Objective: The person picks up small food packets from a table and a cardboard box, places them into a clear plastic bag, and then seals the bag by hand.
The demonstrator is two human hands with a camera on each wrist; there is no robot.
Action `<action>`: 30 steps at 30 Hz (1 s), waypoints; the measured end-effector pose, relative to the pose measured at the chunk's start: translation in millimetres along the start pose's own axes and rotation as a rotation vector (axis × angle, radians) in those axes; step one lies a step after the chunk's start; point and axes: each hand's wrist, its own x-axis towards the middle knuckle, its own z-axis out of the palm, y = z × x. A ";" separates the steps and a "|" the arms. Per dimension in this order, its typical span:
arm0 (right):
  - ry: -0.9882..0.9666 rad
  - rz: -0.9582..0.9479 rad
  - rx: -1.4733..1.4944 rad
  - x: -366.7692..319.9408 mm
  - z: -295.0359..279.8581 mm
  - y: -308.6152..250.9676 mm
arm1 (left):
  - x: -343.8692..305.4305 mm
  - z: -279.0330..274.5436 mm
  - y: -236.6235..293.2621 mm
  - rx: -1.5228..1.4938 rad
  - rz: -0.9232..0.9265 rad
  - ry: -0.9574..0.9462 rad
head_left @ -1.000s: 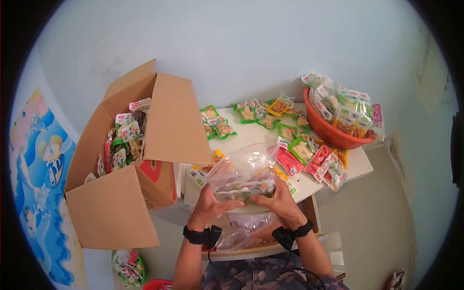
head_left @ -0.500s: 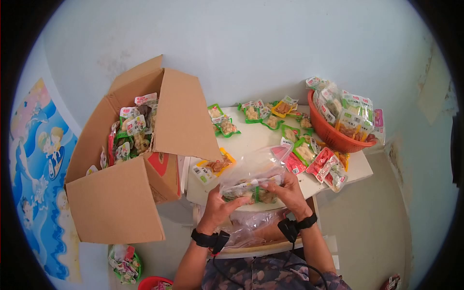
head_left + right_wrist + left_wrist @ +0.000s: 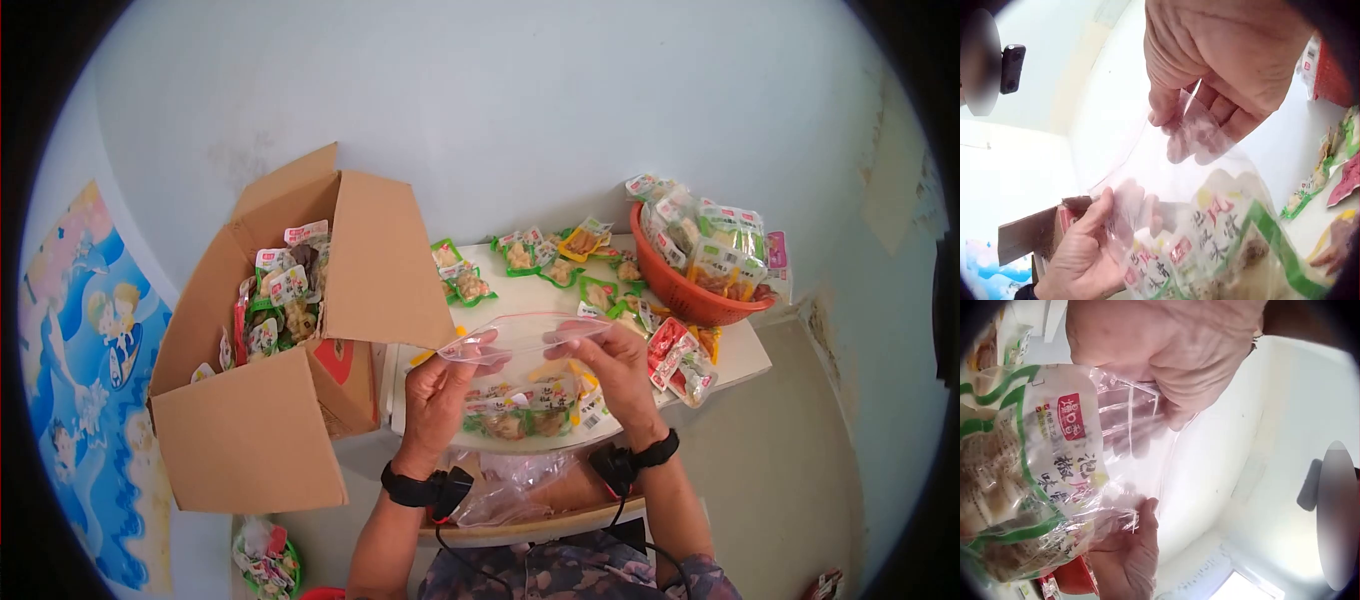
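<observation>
A clear zip-top plastic bag (image 3: 522, 342) hangs in front of me, its top edge stretched between both hands. My left hand (image 3: 437, 405) pinches the top left corner between thumb and fingers. At the top right corner, my right hand (image 3: 618, 375) pinches the film in the same way. Inside the bag lie green-edged snack packets (image 3: 505, 418), their printed labels pressed against the film in the left wrist view. Seen from the right wrist, the fingers show through the clear film near the bag's mouth.
On the left stands an open cardboard box (image 3: 250, 430) of packets. Loose packets (image 3: 520, 255) lie on the white table (image 3: 420, 385). An orange basket (image 3: 690, 290) piled with filled bags is at the back right. Below the tabletop, a drawer holds clear plastic bags (image 3: 500, 490).
Both hands have moved from the packets at the bag's lower part up to its top corners. The bag's mouth edge is now drawn taut between them, with the packets hanging below.
</observation>
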 end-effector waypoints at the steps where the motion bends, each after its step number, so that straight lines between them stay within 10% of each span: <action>1: 0.015 -0.022 0.011 2.9 -1.5 -7.9 | 1.1 1.6 0.8 0.012 -0.005 0.007; 30: -0.002 0.026 0.050 2.1 -36.5 -21.4 | 16.7 32.8 -15.4 -0.192 -0.090 0.076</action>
